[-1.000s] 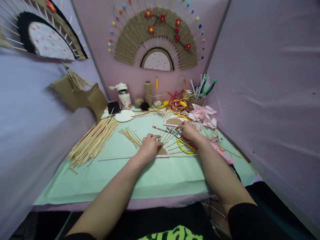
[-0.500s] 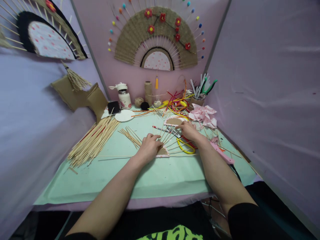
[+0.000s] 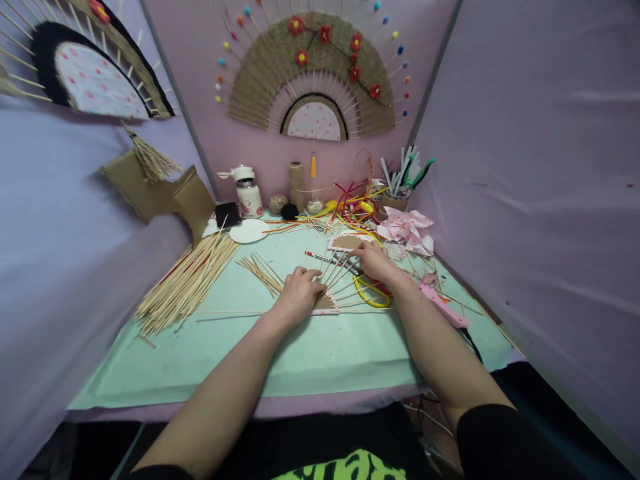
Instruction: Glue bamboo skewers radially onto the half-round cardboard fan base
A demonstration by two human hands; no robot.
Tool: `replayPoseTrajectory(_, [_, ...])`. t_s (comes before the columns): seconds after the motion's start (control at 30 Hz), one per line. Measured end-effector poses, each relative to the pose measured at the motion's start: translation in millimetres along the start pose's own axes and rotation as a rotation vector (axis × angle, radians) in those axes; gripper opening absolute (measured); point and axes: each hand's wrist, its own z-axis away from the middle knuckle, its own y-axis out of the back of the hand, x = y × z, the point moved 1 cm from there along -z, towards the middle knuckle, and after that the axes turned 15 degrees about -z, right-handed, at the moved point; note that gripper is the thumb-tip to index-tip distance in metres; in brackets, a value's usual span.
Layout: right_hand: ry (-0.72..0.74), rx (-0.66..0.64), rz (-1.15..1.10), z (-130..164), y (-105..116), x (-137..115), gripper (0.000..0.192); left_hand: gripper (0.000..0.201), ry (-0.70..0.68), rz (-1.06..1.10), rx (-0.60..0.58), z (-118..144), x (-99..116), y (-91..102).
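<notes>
A cardboard half-circle (image 3: 327, 303) with a pink-patterned edge lies on the table, and thin bamboo sticks (image 3: 345, 291) fan outward from it. My left hand (image 3: 299, 293) covers its left part, with thumb and index finger closed round the base of a stick. My right hand (image 3: 375, 261) is up and to the right, fingertips pinched at the outer end of a stick. Under the right hand are scissors (image 3: 371, 293) with yellow and red handles. Just behind them sits a second cardboard half-circle (image 3: 349, 243) with a patterned rim. My palm hides some stick bases.
A big pile of bamboo sticks (image 3: 187, 283) lies at left, with a smaller bunch (image 3: 261, 275) nearer. At right are a pink glue gun (image 3: 444, 305) and crumpled pink cloth (image 3: 407, 230). A white bottle (image 3: 249, 193), twine and pipe cleaners (image 3: 350, 200) line the back.
My right hand has shifted very slightly to the left along the stick ends. The left hand keeps its place on the cardboard half-circle.
</notes>
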Motion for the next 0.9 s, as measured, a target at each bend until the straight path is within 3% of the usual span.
replayPoseTrajectory(0.5, [-0.034, 0.046, 0.018, 4, 10, -1, 0.057, 0.032, -0.008, 0.012, 0.0, 0, -1, -0.6])
replayPoseTrajectory(0.9, [-0.185, 0.059, 0.061, 6, 19, 6, 0.051, 0.028, -0.006, 0.02, 0.034, 0, -1, 1.9])
